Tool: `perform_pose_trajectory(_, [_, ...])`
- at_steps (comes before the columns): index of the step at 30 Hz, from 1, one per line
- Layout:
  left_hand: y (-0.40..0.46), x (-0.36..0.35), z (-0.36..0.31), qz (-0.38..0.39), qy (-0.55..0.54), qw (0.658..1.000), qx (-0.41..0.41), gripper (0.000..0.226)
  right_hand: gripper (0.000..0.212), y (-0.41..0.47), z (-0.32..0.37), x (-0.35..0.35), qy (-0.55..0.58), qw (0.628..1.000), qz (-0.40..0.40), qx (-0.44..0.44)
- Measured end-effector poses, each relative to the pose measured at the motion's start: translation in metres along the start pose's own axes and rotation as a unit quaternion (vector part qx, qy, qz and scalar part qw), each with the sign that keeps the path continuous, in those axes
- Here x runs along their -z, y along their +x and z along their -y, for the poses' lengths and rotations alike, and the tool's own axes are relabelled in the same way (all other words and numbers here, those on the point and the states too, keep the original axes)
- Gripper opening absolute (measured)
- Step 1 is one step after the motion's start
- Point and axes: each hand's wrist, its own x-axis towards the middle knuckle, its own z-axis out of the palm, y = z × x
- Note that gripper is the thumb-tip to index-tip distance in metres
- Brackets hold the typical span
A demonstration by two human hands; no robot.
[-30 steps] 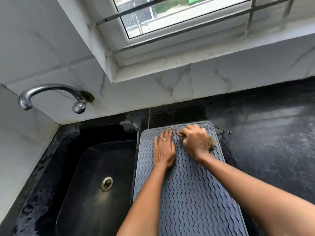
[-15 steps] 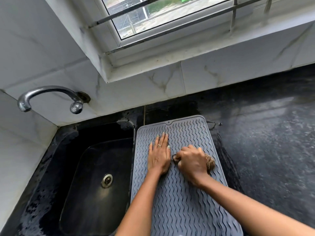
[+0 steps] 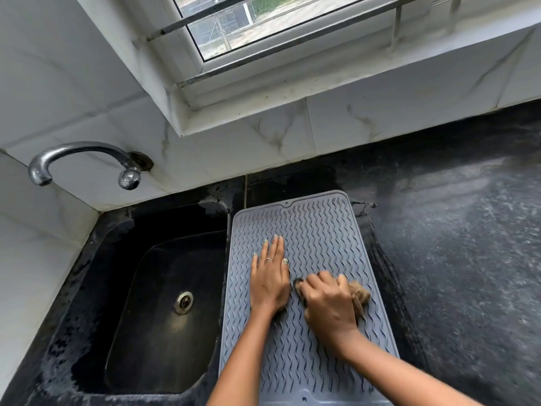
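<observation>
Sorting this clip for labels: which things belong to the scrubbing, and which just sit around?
In use: grey wavy-ribbed silicone mat, brown fibrous scrubber, left hand pressing the mat, right hand gripping the scrubber.
Just there: curved metal tap, black sink, dark speckled stone counter, barred window.

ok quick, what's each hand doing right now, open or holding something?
Left hand: open, fingers straight, pressed flat on the grey mat.
Right hand: closed round a brown fibrous scrubber, on the mat.
</observation>
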Motion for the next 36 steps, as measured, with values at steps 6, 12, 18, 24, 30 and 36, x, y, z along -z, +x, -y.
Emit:
perform_pose_trajectory(6, [-0.021, 0.004, -0.004, 0.004, -0.009, 1.0, 0.022, 0.053, 0.018, 0.056, -0.009, 0.018, 0.101, 0.992, 0.018, -0.074])
perform_pose_trajectory(12, [-0.049, -0.002, 0.001, -0.011, 0.004, 0.999, 0.033, 0.056, 0.038, 0.076, -0.009, -0.001, -0.036, 0.993, 0.108, -0.036])
perform_pose_trajectory(18, [-0.046, -0.005, 0.003, -0.01, 0.012, 0.999, 0.043, 0.053, 0.017, -0.055, 0.018, 0.013, 0.011, 0.997, 0.057, 0.058])
perform_pose_trajectory(24, [-0.051, -0.002, -0.001, 0.024, 0.015, 0.999, 0.04, 0.055, 0.025, -0.01, 0.016, 0.03, 0.131, 0.988, 0.055, -0.059])
perform_pose_trajectory(30, [-0.099, -0.004, 0.003, 0.009, 0.01, 1.0, 0.027, 0.055, 0.052, 0.062, 0.005, 0.012, 0.032, 0.98, 0.189, -0.058])
perform_pose_trajectory(36, [-0.102, -0.008, 0.004, -0.003, 0.018, 0.999, 0.028, 0.052, 0.034, -0.047, 0.023, 0.004, -0.027, 0.997, 0.065, 0.017])
